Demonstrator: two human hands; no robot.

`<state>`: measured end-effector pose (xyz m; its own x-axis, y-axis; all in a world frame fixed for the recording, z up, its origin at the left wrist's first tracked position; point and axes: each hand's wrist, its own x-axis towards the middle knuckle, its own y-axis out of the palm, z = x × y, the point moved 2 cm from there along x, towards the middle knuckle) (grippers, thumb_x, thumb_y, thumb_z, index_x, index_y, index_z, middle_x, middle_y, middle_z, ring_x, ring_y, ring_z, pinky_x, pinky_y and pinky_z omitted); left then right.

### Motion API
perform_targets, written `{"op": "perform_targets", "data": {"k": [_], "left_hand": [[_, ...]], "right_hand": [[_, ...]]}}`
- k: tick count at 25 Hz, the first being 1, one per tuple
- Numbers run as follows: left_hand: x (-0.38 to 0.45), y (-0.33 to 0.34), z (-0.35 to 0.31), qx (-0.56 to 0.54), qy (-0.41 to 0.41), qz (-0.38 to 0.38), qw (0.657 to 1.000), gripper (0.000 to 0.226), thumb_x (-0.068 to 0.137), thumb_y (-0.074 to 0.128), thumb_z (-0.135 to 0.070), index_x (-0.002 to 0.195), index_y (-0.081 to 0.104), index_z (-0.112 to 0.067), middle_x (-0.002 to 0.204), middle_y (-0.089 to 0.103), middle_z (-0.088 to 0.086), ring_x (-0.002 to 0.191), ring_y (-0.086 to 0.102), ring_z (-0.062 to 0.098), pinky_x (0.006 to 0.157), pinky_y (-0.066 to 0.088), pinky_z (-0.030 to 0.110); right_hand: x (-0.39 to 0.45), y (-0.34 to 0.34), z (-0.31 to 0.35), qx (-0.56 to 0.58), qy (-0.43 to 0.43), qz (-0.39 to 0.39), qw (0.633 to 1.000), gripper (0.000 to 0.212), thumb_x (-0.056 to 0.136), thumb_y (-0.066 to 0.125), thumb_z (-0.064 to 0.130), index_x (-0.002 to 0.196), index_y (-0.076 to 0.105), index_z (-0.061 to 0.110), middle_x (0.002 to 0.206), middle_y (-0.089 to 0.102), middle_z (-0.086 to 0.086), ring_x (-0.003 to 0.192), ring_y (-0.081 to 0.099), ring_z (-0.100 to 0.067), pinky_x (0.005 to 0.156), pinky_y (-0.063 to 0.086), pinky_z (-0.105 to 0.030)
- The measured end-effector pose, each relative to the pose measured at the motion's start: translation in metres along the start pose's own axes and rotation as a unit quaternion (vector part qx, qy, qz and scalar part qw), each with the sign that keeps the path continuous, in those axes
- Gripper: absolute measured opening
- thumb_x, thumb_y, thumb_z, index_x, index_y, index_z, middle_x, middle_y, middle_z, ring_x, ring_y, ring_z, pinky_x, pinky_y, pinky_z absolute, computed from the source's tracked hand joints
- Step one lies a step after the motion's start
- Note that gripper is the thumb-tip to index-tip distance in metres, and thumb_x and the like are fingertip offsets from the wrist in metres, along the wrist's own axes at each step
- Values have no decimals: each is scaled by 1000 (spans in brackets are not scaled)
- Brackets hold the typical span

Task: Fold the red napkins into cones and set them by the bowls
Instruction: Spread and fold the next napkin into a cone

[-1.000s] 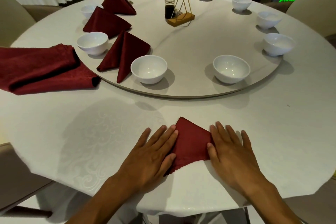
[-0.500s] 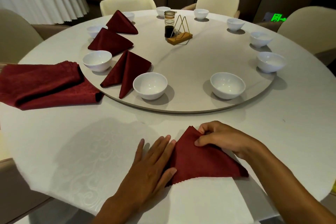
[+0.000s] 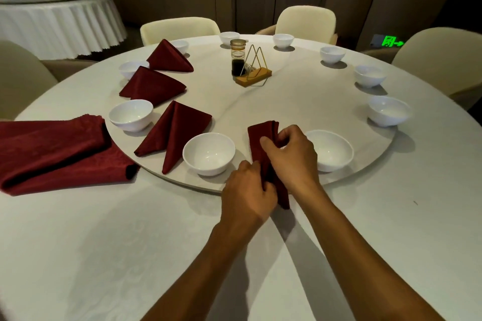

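Note:
A folded red napkin (image 3: 260,138) is held up over the near rim of the turntable (image 3: 300,101), between two white bowls (image 3: 208,152) (image 3: 330,150). My left hand (image 3: 247,191) grips its lower part and my right hand (image 3: 289,156) pinches its upper part. Three folded red napkin cones (image 3: 174,133) (image 3: 152,86) (image 3: 168,58) lie beside bowls on the left of the turntable. A stack of unfolded red napkins (image 3: 52,148) lies on the tablecloth at the left.
Several more white bowls ring the turntable, such as one (image 3: 388,111) at the right. A sauce jar (image 3: 238,57) and a gold wire holder (image 3: 254,74) stand near the middle. Cream chairs (image 3: 180,30) surround the table (image 3: 104,242); another clothed table (image 3: 57,21) stands far left.
The napkin lay flat on the tablecloth near me under both hands. Both hands have gathered it narrower and lifted it forward to the turntable's edge between the two bowls.

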<state>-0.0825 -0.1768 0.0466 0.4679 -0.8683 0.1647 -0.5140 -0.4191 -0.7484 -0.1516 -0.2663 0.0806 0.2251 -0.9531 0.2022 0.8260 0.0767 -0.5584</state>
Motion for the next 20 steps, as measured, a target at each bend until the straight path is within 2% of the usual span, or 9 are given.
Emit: {"op": "perform_targets", "data": {"k": [3,5,7,9,12,13,16,18,20], "left_hand": [[3,10,21,-14,-15,-13,1000,32,97,53,-37,120,60,-15,103,63,3,93,62,16,87,54,31],[-5,17,30,12,-47,-21,999,33,97,51,-42,120,59,-19,105,61,-1,93,61,14,89,54,31],[-3,20,30,9,-58,-45,997,30,98,50,-39,120,58,-20,105,61,-2,91,60,13,91,54,31],[8,18,26,30,-43,-41,998,38,99,48,-38,132,52,-20,118,62,2,103,61,16,96,51,32],[5,19,21,76,-38,-3,996,64,96,52,-42,149,32,-14,146,47,7,128,51,24,110,41,35],[-4,21,22,64,-31,-9,997,63,93,60,-36,146,39,-9,142,50,14,124,54,30,107,44,37],[-13,22,32,69,30,-54,996,39,72,83,-9,106,67,2,101,68,24,82,69,37,76,59,45],[-5,15,35,91,56,-72,992,35,66,87,-4,96,69,0,96,67,22,79,68,37,71,59,44],[-4,14,34,148,103,-77,981,37,62,90,-15,92,72,-4,96,70,19,83,69,36,72,58,44]], "right_hand": [[-20,9,-35,-126,6,44,991,49,89,52,63,121,50,26,105,60,8,94,64,-15,75,50,-26],[-48,11,-61,-241,-7,40,970,43,91,51,58,120,52,26,107,64,6,91,65,-15,77,51,-27],[-59,14,-70,-265,-22,13,964,30,94,51,49,112,58,26,101,68,6,85,65,-13,76,49,-23],[-47,17,-62,-264,-37,2,964,29,97,48,44,114,58,23,102,68,3,87,65,-15,79,50,-24],[-30,18,-53,-281,-14,20,959,38,98,43,50,121,53,22,110,64,2,94,65,-17,85,51,-29],[-31,18,-55,-285,-5,24,958,38,97,43,52,121,52,23,111,63,2,94,65,-17,85,51,-29],[-43,16,-65,-291,-6,13,957,34,97,46,48,118,53,22,106,64,2,89,65,-16,82,52,-28],[-44,13,-69,-280,-8,-1,960,33,97,48,47,115,54,20,103,64,1,88,64,-16,81,53,-30],[-41,9,-69,-278,-6,0,961,34,97,47,49,115,54,21,104,64,2,90,63,-16,82,51,-30]]}}
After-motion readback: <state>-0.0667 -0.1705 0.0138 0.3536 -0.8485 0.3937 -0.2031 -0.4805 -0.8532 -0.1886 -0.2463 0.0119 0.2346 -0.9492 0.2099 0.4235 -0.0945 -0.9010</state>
